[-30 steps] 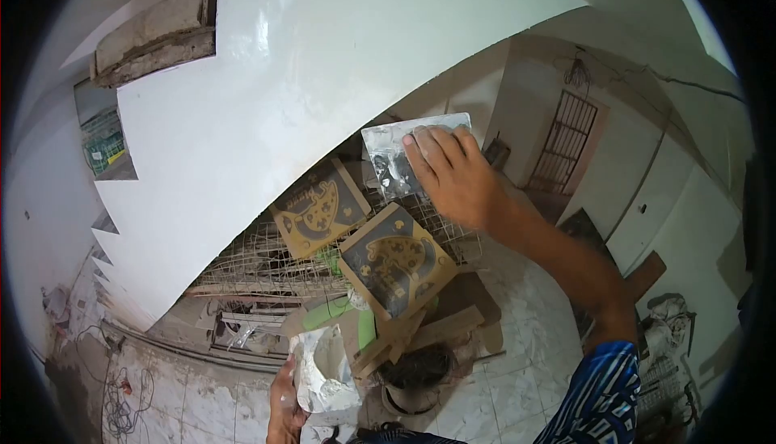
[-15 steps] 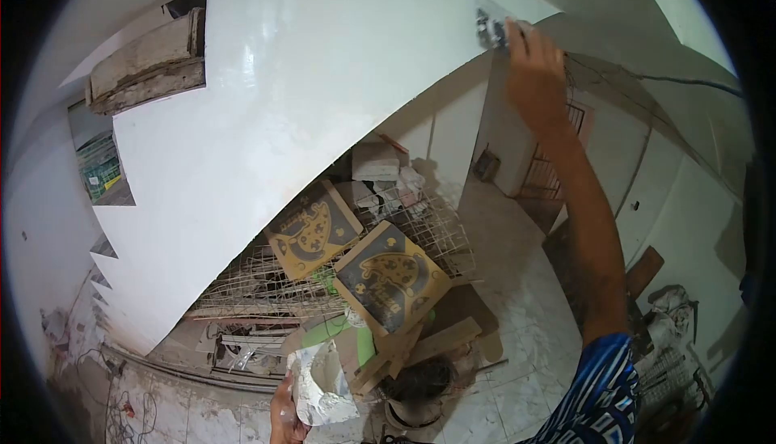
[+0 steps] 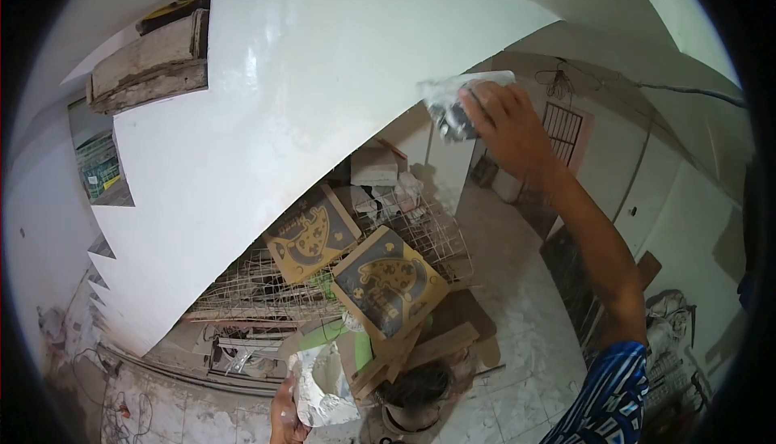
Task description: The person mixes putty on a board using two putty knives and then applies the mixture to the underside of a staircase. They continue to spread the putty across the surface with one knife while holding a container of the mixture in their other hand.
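Observation:
My right hand (image 3: 509,124) is closed around a wide, flat putty trowel (image 3: 455,112), its metal blade smeared with white and blurred a little by motion. The blade overlaps the lower slanted edge of the white wall panel (image 3: 267,112) in this view. Low in the picture, my left hand (image 3: 286,416) grips the side of a pale holder loaded with white putty (image 3: 323,387). A scooped hollow shows in the putty's surface. Fingers on the far side of the holder are hidden.
Two printed pizza boxes (image 3: 390,282) lie on wire mesh (image 3: 436,234) beneath the panel. A dark bucket (image 3: 414,403) stands near wood scraps (image 3: 440,343). The panel's left edge is stepped, with a worn wooden piece (image 3: 149,60) at the top. A barred gate (image 3: 562,130) is farther back.
My right hand has moved down and slightly left with the trowel, from the panel's upper right to its slanted lower edge, and the blade has turned. My left hand stays put with the putty.

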A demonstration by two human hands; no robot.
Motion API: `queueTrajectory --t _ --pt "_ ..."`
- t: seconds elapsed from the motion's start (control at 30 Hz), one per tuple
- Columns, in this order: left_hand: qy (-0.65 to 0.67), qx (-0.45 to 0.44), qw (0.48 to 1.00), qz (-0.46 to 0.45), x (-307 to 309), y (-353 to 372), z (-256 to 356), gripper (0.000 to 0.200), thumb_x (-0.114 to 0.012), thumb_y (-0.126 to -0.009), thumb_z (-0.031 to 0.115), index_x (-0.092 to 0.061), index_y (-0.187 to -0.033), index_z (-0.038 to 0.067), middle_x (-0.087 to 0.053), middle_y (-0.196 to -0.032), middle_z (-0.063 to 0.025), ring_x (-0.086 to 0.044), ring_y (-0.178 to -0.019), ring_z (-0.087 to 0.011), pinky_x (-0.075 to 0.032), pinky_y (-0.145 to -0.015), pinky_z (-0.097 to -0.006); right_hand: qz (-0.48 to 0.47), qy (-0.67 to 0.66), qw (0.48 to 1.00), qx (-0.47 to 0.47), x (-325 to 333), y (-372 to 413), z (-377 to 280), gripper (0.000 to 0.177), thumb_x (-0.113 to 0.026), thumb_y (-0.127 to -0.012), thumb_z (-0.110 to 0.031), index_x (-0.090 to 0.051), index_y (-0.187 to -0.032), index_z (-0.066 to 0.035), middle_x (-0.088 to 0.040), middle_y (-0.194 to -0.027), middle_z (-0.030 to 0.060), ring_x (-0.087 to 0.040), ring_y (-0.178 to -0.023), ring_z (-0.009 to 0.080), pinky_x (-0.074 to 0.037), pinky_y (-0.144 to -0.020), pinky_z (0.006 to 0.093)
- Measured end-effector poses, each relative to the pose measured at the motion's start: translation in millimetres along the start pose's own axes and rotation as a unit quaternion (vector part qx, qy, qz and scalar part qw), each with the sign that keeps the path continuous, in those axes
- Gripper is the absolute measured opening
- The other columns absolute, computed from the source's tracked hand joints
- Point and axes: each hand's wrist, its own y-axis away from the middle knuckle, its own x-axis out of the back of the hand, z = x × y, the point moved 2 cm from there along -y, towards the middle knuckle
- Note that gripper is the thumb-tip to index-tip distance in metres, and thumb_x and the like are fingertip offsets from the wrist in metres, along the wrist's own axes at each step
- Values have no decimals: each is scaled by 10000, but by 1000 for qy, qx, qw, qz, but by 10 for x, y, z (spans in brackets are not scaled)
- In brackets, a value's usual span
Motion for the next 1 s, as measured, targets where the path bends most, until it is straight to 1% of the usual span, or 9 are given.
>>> queueTrajectory --t 0.03,0.13,0.3,0.43,0.53,0.6,0.73,0.83,1.0 --pt "-5 4 1000 -8 -4 -11 -2 539 -453 -1016 329 -437 -1424 -24 -611 -1318 -193 -659 -1126 -334 -558 -965 -464 21 -35 999 34 76 -43 -17 588 -571 -857 -73 -458 -1427 18 -560 -1224 181 -548 -1131 322 -445 -978 491" --pt "-11 18 1000 -19 -18 -28 -14 534 -457 -1017 321 -436 -1426 -22 -602 -1330 -196 -651 -1140 -338 -546 -982 -470 7 91 995 -49 124 -254 295 534 -565 -851 -52 -515 -1375 30 -577 -1186 176 -561 -1118 309 -461 -966 459" --pt "1 0 1000 -18 -33 -16 -45 522 -465 -1016 312 -441 -1422 -17 -607 -1318 -193 -648 -1143 -339 -543 -986 -472 68 133 985 -87 -126 -428 843 456 -562 -860 -56 -578 -1305 38 -607 -1123 162 -581 -1102 299 -473 -950 425" --pt "-6 -6 1000 -11 -29 29 -52 523 -471 -1018 321 -444 -1420 -12 -608 -1316 -189 -651 -1138 -336 -553 -972 -469 8 123 986 -110 -232 -320 570 474 -566 -867 -71 -560 -1330 31 -604 -1141 163 -575 -1134 301 -470 -952 430" --pt "-8 -10 1000 -9 -14 58 -50 529 -469 -1020 326 -439 -1425 -12 -603 -1324 -187 -652 -1140 -332 -562 -963 -464 -12 32 999 -9 -106 -131 82 509 -565 -871 -81 -526 -1368 21 -595 -1169 168 -565 -1159 305 -466 -955 436" --pt "-6 -11 1000 -18 -36 68 -32 538 -468 -1019 331 -432 -1431 -14 -598 -1332 -187 -650 -1145 -330 -566 -960 -460 14 2 1000 0 40 -192 -18 525 -564 -873 -86 -507 -1384 23 -588 -1179 173 -563 -1153 308 -464 -954 436" --pt "-33 -10 999 -25 -72 56 -24 552 -463 -1022 337 -418 -1444 -16 -588 -1346 -188 -648 -1152 -328 -566 -961 -460 -18 70 993 -97 20 -386 433 529 -567 -866 -70 -503 -1380 37 -592 -1163 174 -572 -1119 313 -469 -939 436" --pt "-29 0 999 -19 -61 95 -12 554 -460 -1024 339 -414 -1447 -15 -584 -1350 -189 -648 -1151 -329 -568 -958 -460 89 139 981 -99 -129 -403 775 558 -565 -856 -55 -478 -1397 46 -601 -1146 182 -581 -1095 325 -473 -925 444" --pt "-7 -21 1000 -21 -31 101 -54 553 -467 -1020 340 -421 -1443 -12 -588 -1344 -190 -651 -1146 -328 -576 -945 -461 -11 106 989 -98 -214 -279 508 487 -554 -858 -60 -549 -1333 50 -605 -1160 191 -580 -1120 314 -473 -931 449"
